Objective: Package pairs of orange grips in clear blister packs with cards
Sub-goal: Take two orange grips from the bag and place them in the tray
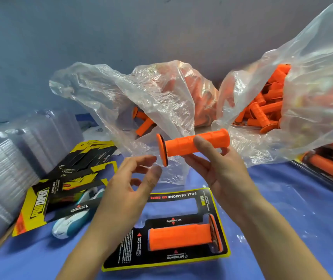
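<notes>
**packnoob:** Where are you at with this pack, one in and one to go?

**me:** Pretty much, I'd call it halfway. From the head cam, the seated MX grip [179, 237] lies in the lower slot of the printed card [173, 196] on the blue counter [283, 199], flange to the right. My right grip [222, 174] pinches the held MX grip [179, 147] between thumb and fingers, up in the air above the card with its flange pointing left. My left grip [129, 188] is wide and loose, holding nothing, fingertips just beside that flange.

**packnoob:** And next?

**me:** My guess is it goes down into the free slot, parallel to the first one. I can't tell which way the flange should face.

**packnoob:** What's the stuff like?

**me:** Matte and rubbery-looking, with a moulded ridged barrel and a thin round flange. The card is glossy black and yellow. The supply bags [313, 87] are thin crinkly film, and the clear blister stack [10, 158] on the left looks stiff and shiny.
</notes>
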